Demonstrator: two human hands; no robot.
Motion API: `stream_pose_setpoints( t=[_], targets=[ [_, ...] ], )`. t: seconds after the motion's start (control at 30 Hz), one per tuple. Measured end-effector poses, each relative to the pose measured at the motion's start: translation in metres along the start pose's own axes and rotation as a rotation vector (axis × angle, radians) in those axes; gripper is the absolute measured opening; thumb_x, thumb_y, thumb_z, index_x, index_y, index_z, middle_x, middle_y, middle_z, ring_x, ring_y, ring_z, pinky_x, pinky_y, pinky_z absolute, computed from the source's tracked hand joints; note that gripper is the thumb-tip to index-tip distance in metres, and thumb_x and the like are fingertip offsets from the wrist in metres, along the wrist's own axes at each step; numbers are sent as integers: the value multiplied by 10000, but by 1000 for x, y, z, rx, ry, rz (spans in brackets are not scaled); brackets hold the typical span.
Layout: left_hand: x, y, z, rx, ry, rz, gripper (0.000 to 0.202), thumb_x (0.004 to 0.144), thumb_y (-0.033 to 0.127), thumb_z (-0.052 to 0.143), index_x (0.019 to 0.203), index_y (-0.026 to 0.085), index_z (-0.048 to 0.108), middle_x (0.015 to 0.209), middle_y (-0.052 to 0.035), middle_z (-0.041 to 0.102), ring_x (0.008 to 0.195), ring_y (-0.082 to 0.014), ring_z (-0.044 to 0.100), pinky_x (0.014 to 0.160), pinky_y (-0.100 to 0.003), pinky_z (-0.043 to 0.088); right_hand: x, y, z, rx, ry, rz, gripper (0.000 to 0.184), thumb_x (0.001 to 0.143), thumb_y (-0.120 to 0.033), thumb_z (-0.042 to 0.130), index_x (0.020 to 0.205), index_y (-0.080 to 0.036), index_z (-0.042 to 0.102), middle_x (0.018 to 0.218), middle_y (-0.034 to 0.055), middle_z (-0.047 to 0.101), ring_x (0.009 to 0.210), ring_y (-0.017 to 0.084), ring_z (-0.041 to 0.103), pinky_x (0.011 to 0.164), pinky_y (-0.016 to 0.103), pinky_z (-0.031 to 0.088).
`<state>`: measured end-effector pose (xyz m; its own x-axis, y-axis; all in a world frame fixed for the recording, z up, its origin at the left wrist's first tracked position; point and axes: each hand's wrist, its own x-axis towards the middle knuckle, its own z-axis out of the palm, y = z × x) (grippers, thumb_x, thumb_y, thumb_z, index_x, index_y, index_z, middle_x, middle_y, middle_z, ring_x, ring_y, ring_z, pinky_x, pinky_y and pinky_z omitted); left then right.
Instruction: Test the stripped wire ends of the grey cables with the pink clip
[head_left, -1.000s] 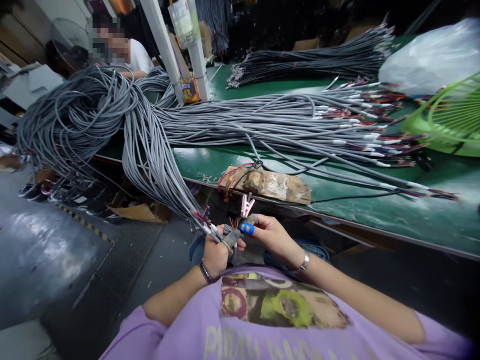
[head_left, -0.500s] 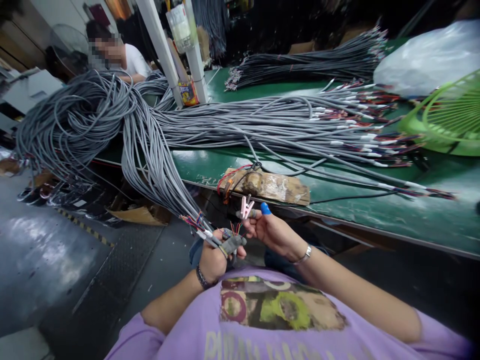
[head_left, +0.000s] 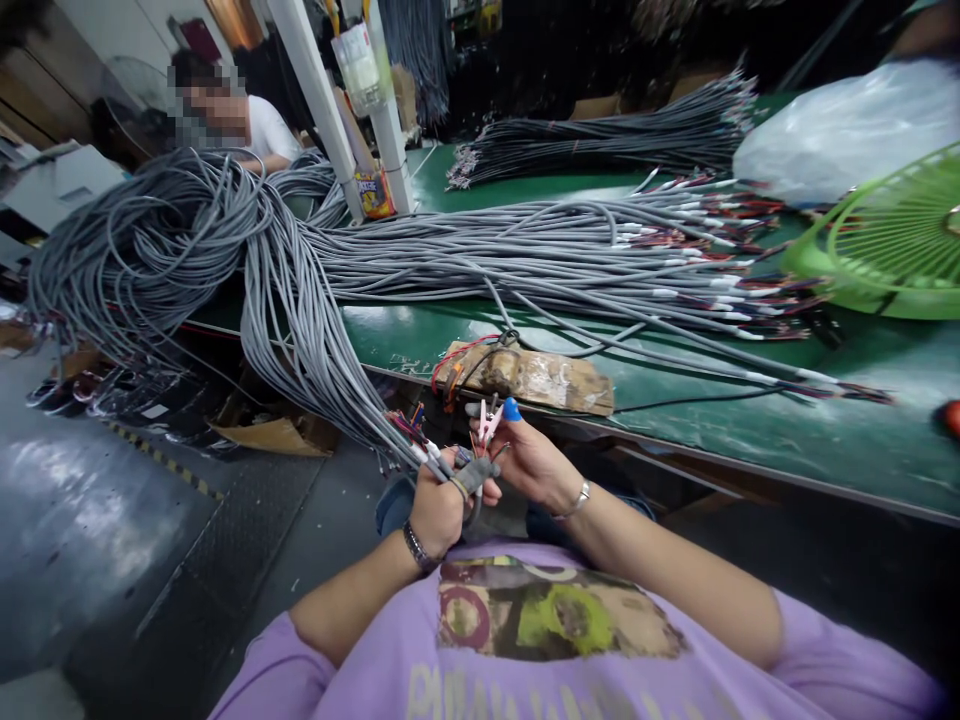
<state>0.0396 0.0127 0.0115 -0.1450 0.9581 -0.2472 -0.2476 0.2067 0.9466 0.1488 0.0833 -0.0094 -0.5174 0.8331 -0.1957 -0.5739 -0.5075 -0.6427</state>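
Note:
My left hand [head_left: 444, 500], with grey covers on some fingertips, is closed round the ends of several grey cables [head_left: 360, 400]. Thin coloured wires [head_left: 412, 425] fan out of the cable ends near white sleeves, and a few more stick up between my two hands. Pinched in the fingers of my right hand [head_left: 531, 460] is a small pink clip-like tool [head_left: 489, 422], its tip close to the wires at my left fingertips. One right finger wears a blue fingertip cover [head_left: 511, 409]. Exactly where the tool meets a wire is too small to make out.
A wooden block [head_left: 555, 378] with cords lies at the green table's [head_left: 757, 440] front edge. Long grey cables [head_left: 450, 250] stretch across the table. Beyond are darker cables [head_left: 600, 145], a plastic bag [head_left: 847, 130] and a green fan [head_left: 900, 235]. Another person [head_left: 262, 130] sits behind the posts.
My right hand and the pink tool have come slightly left and closer to my left hand. My left hand has shifted a little right with the cable ends.

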Motion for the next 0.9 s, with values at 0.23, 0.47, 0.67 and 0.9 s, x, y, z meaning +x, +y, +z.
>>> stream_pose_setpoints(
  t=[0.23,0.47,0.67,0.9],
  targets=[
    [3,-4,0,8,8,-17,364,628,482,776,615,142,649,477,-26,640,403,-101,547,379,-195,305,-2,-3,6,56,-13,19,414,787,-604,630,797,-190,640,606,13,627,514,154,565,482,278,446],
    [1,-3,-2,1,-6,-18,358,645,463,777,592,139,635,479,-30,643,384,-90,537,377,-185,316,0,2,3,151,85,49,447,741,-622,668,779,-177,664,656,13,654,527,124,554,523,253,473],
    [-4,-10,-11,29,-33,32,346,719,470,737,670,138,653,527,-34,670,425,-95,571,403,-185,337,-4,-4,2,145,72,72,453,749,-626,658,793,-176,685,734,31,683,580,128,565,553,254,482],
    [-8,-15,-15,4,-37,63,311,759,444,716,719,139,664,573,-37,694,461,-100,599,416,-178,346,-5,-4,1,77,69,51,321,708,-476,767,797,-178,684,680,-7,633,593,112,533,574,247,447]
  ],
)
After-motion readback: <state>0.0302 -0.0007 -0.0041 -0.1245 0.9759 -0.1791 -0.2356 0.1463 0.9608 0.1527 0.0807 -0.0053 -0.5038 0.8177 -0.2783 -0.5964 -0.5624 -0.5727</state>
